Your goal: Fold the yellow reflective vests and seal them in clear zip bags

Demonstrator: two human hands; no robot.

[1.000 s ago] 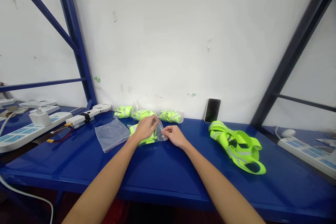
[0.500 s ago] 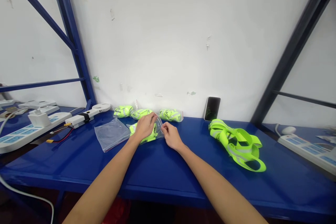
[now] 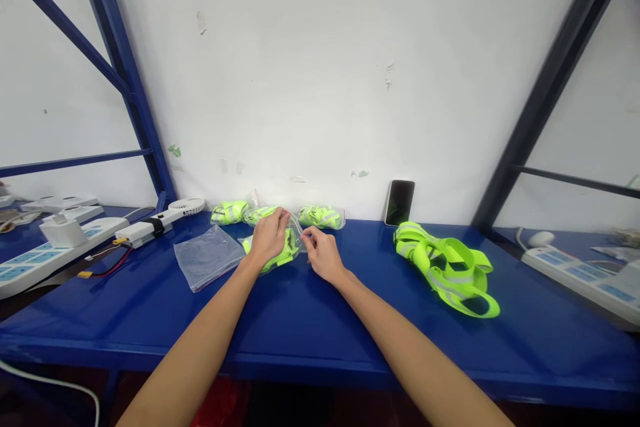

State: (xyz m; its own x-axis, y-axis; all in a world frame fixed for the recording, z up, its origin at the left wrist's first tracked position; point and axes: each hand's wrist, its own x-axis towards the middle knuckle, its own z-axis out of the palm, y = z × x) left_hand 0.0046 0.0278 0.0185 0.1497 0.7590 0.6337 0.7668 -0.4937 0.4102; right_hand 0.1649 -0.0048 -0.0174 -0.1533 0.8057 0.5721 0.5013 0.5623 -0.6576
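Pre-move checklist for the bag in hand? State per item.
1. Left hand holding the clear plastic bag: ok.
2. Right hand fingertips pinching the bag's edge: ok.
3. Neon yellow reflective vest inside the bag: ok, though partly hidden by the left hand.
4. Bag's seal closed: cannot tell.
5. Flat clear bag apart from the hands: ok.
6. Loose reflective vest apart from the hands: ok.

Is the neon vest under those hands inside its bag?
Inside: the vest shows through the clear plastic bag under the left hand.
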